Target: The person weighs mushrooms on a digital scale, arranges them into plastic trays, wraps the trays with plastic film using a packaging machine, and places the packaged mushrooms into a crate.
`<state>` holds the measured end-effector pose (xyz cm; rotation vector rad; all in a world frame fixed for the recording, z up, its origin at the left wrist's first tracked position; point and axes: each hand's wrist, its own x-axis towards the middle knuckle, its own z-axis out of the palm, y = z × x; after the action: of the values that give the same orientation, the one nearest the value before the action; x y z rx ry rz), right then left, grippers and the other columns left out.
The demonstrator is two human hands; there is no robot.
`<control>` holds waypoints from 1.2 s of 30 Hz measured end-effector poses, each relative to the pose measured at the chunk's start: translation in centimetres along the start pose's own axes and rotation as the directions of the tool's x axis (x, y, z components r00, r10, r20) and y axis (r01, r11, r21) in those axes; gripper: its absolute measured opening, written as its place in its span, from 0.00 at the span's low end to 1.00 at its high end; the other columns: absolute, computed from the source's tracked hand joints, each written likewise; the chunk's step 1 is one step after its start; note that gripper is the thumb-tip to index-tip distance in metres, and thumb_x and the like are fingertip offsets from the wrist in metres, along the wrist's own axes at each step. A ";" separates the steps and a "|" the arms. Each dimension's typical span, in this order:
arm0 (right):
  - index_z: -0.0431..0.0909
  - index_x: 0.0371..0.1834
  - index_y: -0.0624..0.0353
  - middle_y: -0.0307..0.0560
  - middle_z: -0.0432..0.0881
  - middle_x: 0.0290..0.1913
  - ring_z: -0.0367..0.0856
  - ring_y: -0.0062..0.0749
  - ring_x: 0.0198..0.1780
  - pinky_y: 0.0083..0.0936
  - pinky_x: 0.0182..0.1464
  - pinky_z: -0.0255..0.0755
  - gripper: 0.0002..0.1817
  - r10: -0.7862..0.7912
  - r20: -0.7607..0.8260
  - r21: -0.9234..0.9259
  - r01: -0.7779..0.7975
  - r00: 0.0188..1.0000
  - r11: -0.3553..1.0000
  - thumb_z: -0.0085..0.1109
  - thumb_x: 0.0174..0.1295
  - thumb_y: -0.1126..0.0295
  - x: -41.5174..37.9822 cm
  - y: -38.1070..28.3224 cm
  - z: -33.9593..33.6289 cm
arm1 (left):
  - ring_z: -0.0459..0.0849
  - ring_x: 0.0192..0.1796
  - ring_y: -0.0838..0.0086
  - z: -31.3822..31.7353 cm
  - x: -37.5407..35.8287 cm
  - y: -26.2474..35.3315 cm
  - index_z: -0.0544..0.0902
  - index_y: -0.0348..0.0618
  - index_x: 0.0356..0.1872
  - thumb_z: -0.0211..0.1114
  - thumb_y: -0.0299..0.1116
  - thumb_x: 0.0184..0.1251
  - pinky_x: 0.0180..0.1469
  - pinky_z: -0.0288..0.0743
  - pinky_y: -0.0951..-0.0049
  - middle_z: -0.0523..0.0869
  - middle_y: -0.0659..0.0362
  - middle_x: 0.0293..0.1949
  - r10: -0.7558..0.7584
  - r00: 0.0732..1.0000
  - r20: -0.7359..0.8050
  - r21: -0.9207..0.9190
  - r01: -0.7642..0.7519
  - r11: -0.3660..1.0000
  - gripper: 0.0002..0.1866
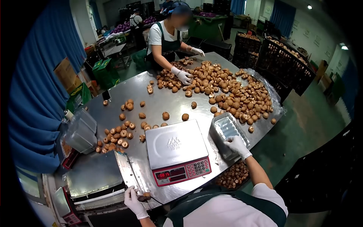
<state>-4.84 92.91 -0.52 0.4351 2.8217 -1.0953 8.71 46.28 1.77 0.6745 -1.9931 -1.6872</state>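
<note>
My right hand (238,146), in a white glove, grips the near right rim of a stack of clear plastic trays (223,145) at the table's right edge. Low in the view, my gloved left hand (135,203) is open, its fingers loosely bent beside the corner of a metal-topped machine (94,176). A brown lump, perhaps a mushroom (144,197), lies just right of it. Between my hands stands a digital scale (177,145) with a bare steel pan and a red lit display. Loose mushrooms (118,134) lie left of the scale.
Across the steel table (124,100), a co-worker (166,41) reaches into a big mushroom pile (215,79). More clear trays (81,130) stand at the left edge. Below the right edge is a mushroom-filled container (234,174). Black crates (287,62) stand behind on the right.
</note>
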 end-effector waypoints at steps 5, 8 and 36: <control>0.84 0.33 0.63 0.50 0.83 0.24 0.81 0.31 0.26 0.28 0.34 0.74 0.11 -0.023 0.067 0.077 0.018 0.998 0.997 0.64 0.53 0.67 1.7 1.9 0.2 | 0.78 0.36 0.78 0.8 0.4 -0.2 0.80 0.31 0.39 0.55 0.26 0.67 0.39 0.71 0.80 0.81 0.59 0.37 -0.009 0.999 0.033 0.005 0.009 1.000 0.08; 0.81 0.28 0.66 0.39 0.79 0.19 0.77 0.22 0.23 0.24 0.29 0.71 0.08 0.045 0.089 0.126 -0.057 0.995 0.990 0.61 0.54 0.70 1.5 1.9 0.3 | 0.78 0.36 0.78 1.4 0.6 0.3 0.80 0.31 0.39 0.55 0.26 0.67 0.40 0.71 0.80 0.81 0.59 0.38 -0.016 0.998 0.059 0.003 0.015 1.000 0.08; 0.72 0.59 0.49 0.52 0.81 0.48 0.81 0.43 0.49 0.32 0.52 0.74 0.28 -0.493 0.462 -0.069 0.584 0.737 0.809 0.65 0.53 0.57 9.1 -16.9 5.9 | 0.78 0.49 0.68 -1.2 19.1 6.8 0.77 0.41 0.52 0.63 0.34 0.60 0.54 0.71 0.71 0.80 0.55 0.51 0.063 0.908 0.415 0.535 -0.299 0.790 0.19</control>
<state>-18.62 79.16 4.49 -0.6267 2.6548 -0.7970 -6.05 34.43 9.04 0.3256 -2.8078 -1.1203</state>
